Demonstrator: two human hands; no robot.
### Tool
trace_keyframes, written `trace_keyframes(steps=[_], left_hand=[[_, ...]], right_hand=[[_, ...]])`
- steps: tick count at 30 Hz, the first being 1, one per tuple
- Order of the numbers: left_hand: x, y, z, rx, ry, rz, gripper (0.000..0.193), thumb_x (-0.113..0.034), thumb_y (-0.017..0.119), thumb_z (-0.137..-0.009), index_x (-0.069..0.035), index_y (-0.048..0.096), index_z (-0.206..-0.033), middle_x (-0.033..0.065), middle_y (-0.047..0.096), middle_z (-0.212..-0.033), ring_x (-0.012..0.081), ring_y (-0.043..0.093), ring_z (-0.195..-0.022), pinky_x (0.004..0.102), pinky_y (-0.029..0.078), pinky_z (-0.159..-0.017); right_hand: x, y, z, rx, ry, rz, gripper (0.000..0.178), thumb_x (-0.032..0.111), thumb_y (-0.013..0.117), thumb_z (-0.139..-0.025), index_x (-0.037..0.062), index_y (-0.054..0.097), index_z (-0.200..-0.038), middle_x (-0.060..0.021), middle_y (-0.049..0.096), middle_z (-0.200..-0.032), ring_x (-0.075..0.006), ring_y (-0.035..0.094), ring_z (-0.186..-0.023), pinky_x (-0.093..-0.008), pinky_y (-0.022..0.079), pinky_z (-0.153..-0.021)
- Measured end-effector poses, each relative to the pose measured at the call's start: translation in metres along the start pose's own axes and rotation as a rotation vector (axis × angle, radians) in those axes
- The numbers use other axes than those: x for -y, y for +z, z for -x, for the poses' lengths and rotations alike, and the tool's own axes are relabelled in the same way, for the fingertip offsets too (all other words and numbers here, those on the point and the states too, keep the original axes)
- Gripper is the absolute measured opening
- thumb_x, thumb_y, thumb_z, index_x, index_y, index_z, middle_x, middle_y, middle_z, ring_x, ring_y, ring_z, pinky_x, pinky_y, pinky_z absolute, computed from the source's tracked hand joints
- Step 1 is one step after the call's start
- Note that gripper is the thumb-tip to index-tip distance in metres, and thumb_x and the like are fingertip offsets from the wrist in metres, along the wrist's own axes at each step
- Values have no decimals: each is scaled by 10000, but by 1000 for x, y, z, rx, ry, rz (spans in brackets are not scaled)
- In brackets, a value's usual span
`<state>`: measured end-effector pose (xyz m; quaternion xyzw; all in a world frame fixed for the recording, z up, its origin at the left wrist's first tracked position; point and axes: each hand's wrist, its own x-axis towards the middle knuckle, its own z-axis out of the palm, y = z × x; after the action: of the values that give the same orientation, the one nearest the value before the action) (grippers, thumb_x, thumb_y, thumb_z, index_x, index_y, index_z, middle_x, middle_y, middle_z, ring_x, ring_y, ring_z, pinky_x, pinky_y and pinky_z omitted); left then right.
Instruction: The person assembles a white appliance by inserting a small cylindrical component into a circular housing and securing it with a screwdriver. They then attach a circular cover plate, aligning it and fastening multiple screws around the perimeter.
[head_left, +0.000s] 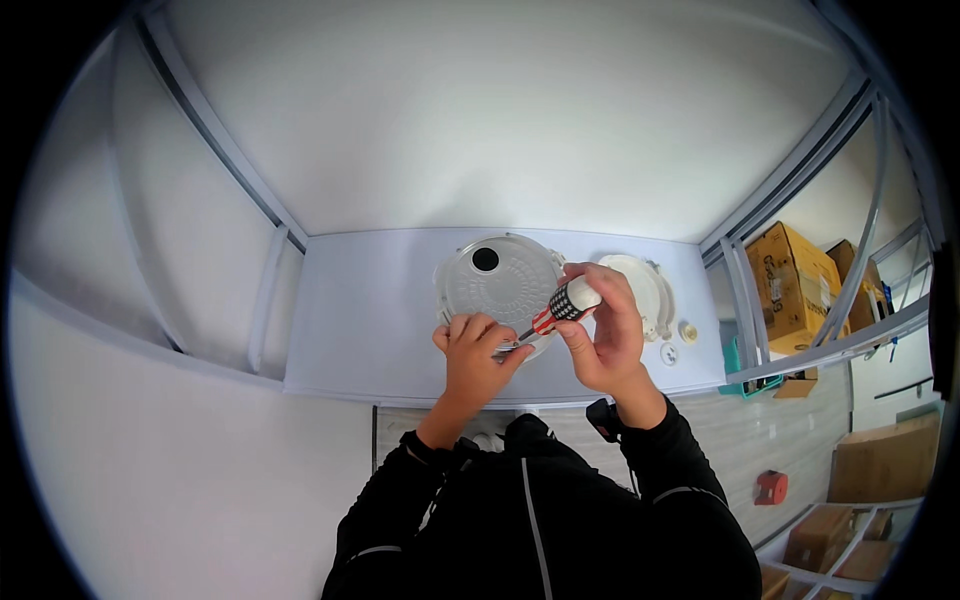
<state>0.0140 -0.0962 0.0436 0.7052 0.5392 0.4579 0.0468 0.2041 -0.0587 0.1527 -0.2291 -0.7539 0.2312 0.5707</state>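
A round grey plastic cover (495,283) with a dark hole near its top lies on the white table (370,320). My right hand (605,335) grips a screwdriver (560,305) with a red, black and white handle, tilted down to the left. Its tip meets the cover's near edge, where my left hand (475,355) pinches or steadies something small; what it holds is hidden by the fingers. A second round white part (645,290) lies just right of the cover, partly behind my right hand.
Two small round pieces (688,331) (669,353) lie near the table's right end. Cardboard boxes (795,285) stand beyond the metal frame at right, more boxes (880,460) and a red object (771,487) on the floor. White panels enclose the table's back and left.
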Motion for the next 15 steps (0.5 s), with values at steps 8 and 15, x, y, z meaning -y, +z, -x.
trace_keyframes(steps=[8, 15], left_hand=[[4, -7, 5, 12, 35, 92, 203, -207, 873, -730, -187, 745, -887, -26, 618, -977, 215, 550, -1015, 433, 279, -919], [4, -11, 4, 54, 15, 116, 184, -182, 848, -737, -182, 748, -891, -24, 622, -992, 216, 543, -1032, 435, 262, -935]], right_hand=[[1, 2, 10, -3, 14, 29, 595, 74, 797, -922, -5, 550, -1457, -255, 648, -1351, -374, 672, -1205, -435, 542, -1009], [0, 8, 8, 5, 10, 9, 587, 71, 793, -922, 9, 555, -1454, -254, 639, -1364, -377, 672, -1202, -438, 547, -1008]])
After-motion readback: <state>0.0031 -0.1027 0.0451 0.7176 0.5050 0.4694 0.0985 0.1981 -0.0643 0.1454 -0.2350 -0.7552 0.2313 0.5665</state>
